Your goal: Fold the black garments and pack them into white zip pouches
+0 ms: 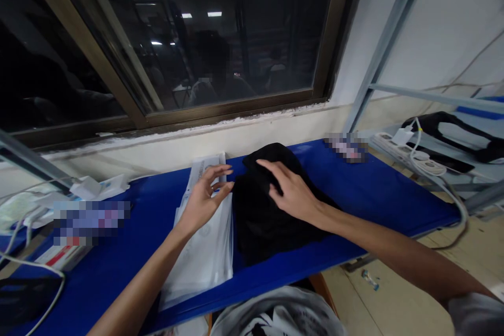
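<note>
A black cloth garment [263, 226] lies loosely folded on the blue tabletop [354, 194], in front of me. My right hand [289, 191] is over its upper part, fingers apart, near or touching the fabric; contact is hard to make out. To its left is a stack of whitish translucent plastic bags [208, 252], with faint print on them. My left hand [208, 197] hovers above that stack's upper part, fingers curved and parted from the thumb, nothing between them. The garment's right edge partly passes under my right forearm.
White chargers and cables [86, 187] lie at the left, near a red-and-white box [63, 254]. On the right, a power strip [405, 152] and a black strap-like item [437, 123] sit beside a metal frame [378, 63]. A window [236, 63] rises behind the table.
</note>
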`<state>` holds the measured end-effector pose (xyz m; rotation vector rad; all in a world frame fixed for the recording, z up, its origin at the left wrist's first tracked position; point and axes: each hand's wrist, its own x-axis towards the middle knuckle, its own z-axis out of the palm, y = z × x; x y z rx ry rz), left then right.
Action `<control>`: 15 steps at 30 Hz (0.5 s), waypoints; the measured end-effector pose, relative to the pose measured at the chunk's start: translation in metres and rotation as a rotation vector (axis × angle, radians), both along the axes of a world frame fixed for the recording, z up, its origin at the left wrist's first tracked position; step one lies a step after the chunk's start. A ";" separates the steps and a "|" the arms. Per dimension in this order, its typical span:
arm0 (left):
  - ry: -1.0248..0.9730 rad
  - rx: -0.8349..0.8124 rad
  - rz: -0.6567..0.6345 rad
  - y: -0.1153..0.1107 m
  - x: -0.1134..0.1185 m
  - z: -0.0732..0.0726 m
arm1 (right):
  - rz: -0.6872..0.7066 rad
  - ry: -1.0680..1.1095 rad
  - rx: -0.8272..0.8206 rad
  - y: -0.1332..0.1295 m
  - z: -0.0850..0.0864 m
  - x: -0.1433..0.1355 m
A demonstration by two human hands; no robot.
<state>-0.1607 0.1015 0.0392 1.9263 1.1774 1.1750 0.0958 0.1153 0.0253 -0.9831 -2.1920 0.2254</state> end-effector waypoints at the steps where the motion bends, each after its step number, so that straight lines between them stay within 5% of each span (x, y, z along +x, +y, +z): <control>1: 0.047 0.009 0.013 0.000 0.000 -0.001 | -0.011 0.089 0.011 -0.002 -0.001 0.011; 4: 0.275 0.060 -0.049 -0.001 0.003 -0.005 | -0.072 0.292 -0.134 -0.009 -0.009 0.050; 10: 0.755 0.179 -0.176 -0.001 0.016 -0.008 | -0.192 0.583 -0.737 -0.010 -0.026 0.110; 12: 0.853 0.188 -0.216 -0.001 0.018 -0.010 | -0.209 0.572 -0.808 -0.007 -0.027 0.119; 15: 0.909 0.230 -0.243 -0.002 0.018 -0.013 | -0.147 0.403 -0.704 -0.002 -0.027 0.127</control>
